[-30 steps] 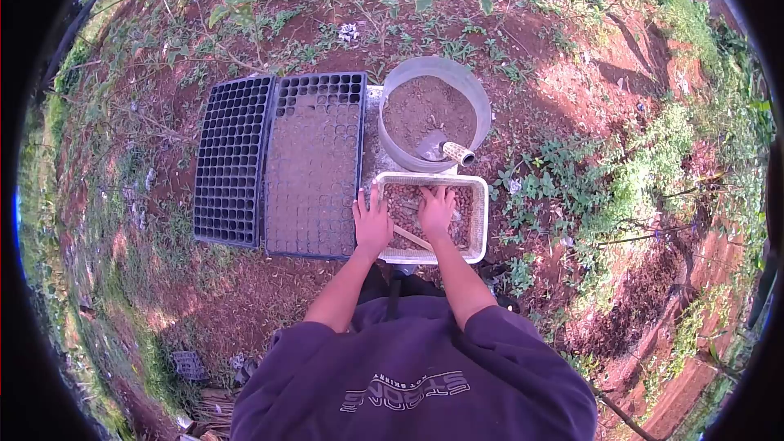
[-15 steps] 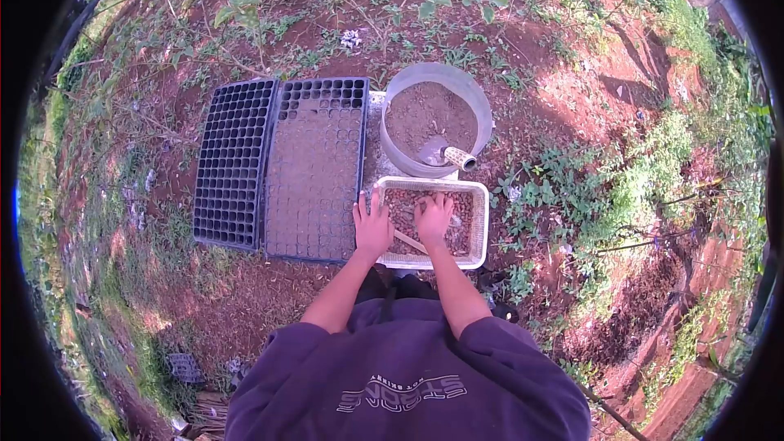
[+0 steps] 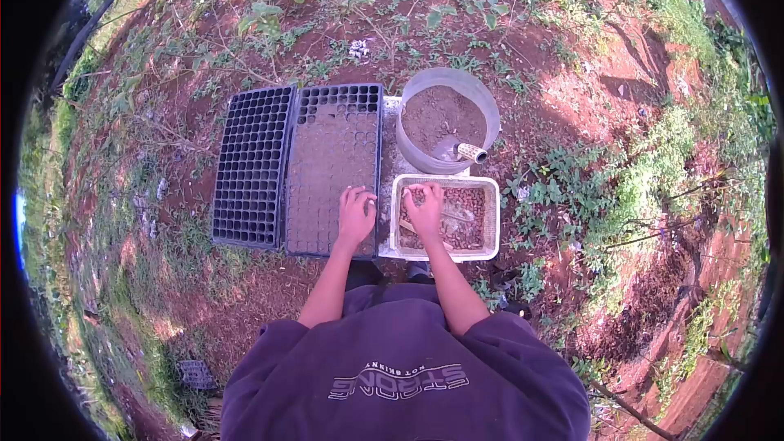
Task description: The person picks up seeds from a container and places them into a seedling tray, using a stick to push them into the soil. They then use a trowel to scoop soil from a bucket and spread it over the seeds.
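My left hand [image 3: 356, 214] is over the right edge of a black seedling tray [image 3: 381, 126], its fingers curled toward the thumb. Most of that tray's cells are filled with brown soil. My right hand [image 3: 425, 214] hovers at the left side of a cream plastic basket [image 3: 495, 220], thumb and fingers bent into a pinch. Whatever either hand holds is too small to make out. Inside the basket lie many small reddish-brown seeds [image 3: 465, 233] and a thin wooden stick [image 3: 416, 233], partly hidden by my right hand.
A second black seedling tray [image 3: 255, 165], its cells unfilled, stands at the left. Behind the basket sits a round grey tub [image 3: 493, 118] of soil, with a patterned cylinder [image 3: 471, 153] leaning in it. Weedy red ground surrounds everything.
My left hand has gone from spread fingers at the basket's left edge to curled fingers over the filled tray. My right hand has moved from mid-basket to its left side. The view has shifted slightly.
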`<state>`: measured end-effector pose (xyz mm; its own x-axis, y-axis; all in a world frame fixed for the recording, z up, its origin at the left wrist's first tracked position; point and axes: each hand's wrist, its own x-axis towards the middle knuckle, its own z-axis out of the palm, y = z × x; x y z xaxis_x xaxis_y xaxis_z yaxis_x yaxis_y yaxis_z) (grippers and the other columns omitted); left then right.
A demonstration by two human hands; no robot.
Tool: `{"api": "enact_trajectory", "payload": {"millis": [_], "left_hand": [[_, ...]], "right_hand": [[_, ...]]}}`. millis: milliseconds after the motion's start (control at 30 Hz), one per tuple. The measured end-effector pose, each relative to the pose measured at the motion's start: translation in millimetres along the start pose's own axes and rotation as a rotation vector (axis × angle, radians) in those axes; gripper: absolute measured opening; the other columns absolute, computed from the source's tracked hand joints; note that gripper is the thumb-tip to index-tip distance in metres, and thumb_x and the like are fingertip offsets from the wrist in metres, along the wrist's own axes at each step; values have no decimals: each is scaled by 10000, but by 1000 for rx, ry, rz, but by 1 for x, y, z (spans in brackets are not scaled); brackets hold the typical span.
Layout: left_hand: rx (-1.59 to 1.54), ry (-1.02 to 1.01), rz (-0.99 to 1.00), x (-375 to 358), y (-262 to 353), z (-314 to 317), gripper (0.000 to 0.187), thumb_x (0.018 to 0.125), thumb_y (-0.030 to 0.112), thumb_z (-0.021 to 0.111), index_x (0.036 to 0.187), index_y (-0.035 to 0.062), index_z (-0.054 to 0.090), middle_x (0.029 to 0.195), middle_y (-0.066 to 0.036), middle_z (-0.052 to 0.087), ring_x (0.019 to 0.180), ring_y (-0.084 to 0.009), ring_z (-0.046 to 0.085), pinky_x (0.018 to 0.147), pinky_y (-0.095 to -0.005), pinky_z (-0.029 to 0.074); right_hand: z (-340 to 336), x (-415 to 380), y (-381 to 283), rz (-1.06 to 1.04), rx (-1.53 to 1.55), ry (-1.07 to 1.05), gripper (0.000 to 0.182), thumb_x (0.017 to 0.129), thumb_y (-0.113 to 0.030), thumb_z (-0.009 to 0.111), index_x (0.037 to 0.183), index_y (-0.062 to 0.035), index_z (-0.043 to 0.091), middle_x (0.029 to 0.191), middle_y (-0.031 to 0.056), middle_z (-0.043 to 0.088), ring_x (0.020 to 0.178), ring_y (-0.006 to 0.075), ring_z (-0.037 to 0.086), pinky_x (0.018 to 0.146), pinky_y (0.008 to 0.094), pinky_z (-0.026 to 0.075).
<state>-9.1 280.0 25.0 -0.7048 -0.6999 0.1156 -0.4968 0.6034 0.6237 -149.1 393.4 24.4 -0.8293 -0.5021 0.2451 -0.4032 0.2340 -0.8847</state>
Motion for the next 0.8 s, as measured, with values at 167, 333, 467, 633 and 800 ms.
{"api": "enact_trajectory", "payload": {"millis": [167, 333, 467, 633, 800], "left_hand": [[25, 2, 13, 22, -40, -28, 174, 820, 117, 585, 985, 126, 641, 1213, -127, 545, 1243, -389, 387, 1057, -471, 330], [42, -33, 30, 48, -94, -55, 174, 823, 122, 582, 988, 126, 639, 1215, -127, 544, 1243, -385, 390, 1056, -467, 335], [69, -63, 4, 73, -129, -79, 195, 823, 129, 585, 1012, 116, 632, 1221, -130, 544, 1254, -387, 385, 1062, -469, 330], [88, -112, 66, 113, -159, -95, 330, 841, 147, 562, 1166, 89, 561, 1339, -137, 478, 1348, -371, 302, 1103, -491, 268], [235, -252, 21, 160, -165, -97, 590, 859, 184, 510, 1411, 43, 356, 1512, -125, 286, 1423, -337, 190, 1146, -537, 150]], "right_hand": [[43, 5, -8, -57, 27, 67, 124, 768, -113, 706, 855, -53, 640, 932, 123, 535, 950, 307, 508, 863, 404, 401], [91, 11, -28, -18, -11, 108, 144, 770, -145, 725, 850, -67, 635, 922, 111, 548, 949, 298, 519, 852, 398, 411], [137, 22, -39, 41, -56, 112, 138, 772, -154, 719, 852, -80, 634, 945, 105, 534, 950, 301, 485, 869, 405, 392], [176, 47, -54, 57, -113, 110, 138, 759, -159, 715, 855, -94, 640, 959, 106, 510, 973, 303, 466, 897, 415, 379], [208, 74, -57, 47, -232, 106, 141, 757, -164, 714, 865, -99, 650, 991, 105, 506, 1008, 307, 450, 912, 417, 374]]}}
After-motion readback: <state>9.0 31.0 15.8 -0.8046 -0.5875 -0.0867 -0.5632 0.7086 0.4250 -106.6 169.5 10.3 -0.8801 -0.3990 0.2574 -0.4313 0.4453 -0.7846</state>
